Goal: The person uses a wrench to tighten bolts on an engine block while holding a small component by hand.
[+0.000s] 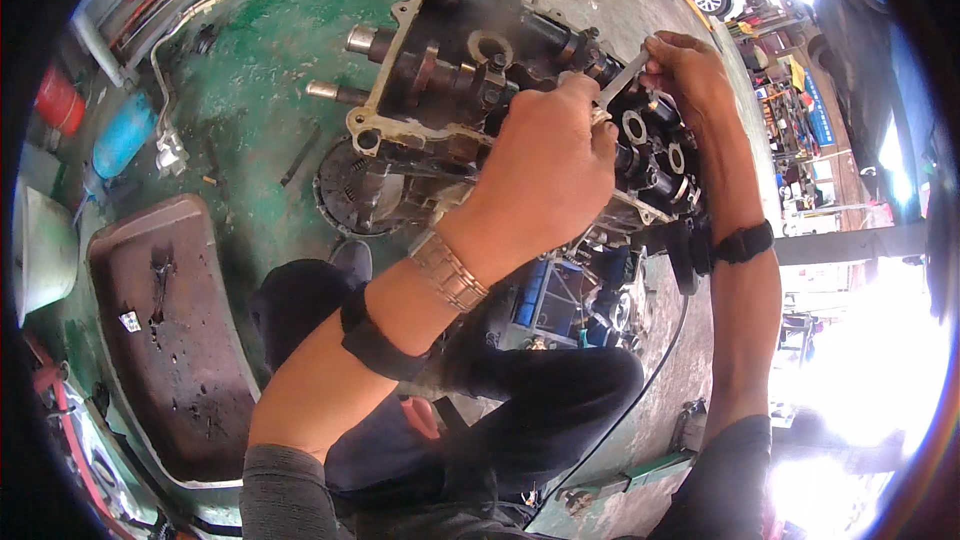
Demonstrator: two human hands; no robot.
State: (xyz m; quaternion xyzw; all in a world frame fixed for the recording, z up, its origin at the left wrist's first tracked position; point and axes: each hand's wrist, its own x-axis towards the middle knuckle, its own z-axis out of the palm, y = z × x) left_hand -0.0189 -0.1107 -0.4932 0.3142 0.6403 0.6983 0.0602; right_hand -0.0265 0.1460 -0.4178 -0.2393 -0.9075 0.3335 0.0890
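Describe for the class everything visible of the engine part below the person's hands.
The engine part is a long, open-topped casing, apparently metal, with a pale rim and a dark, oily-looking interior. Dark shafts run along it among pale rings, and two round stubs jut from its left end. It lies slanted across the upper middle of the picture. The left hand partly hides it; the right hand is near its far side; contact with either is unclear.

Engine: dark metal is coated with an oily-looking sheen, its edges left pale and rough
Held tool: smooth grey metal is seen
Watch bracelet: glossy metal links are shown
Forearm strap: matt black cloth is seen
Tray: brown, plastic-looking surface is stained black
Floor: green coating is scuffed
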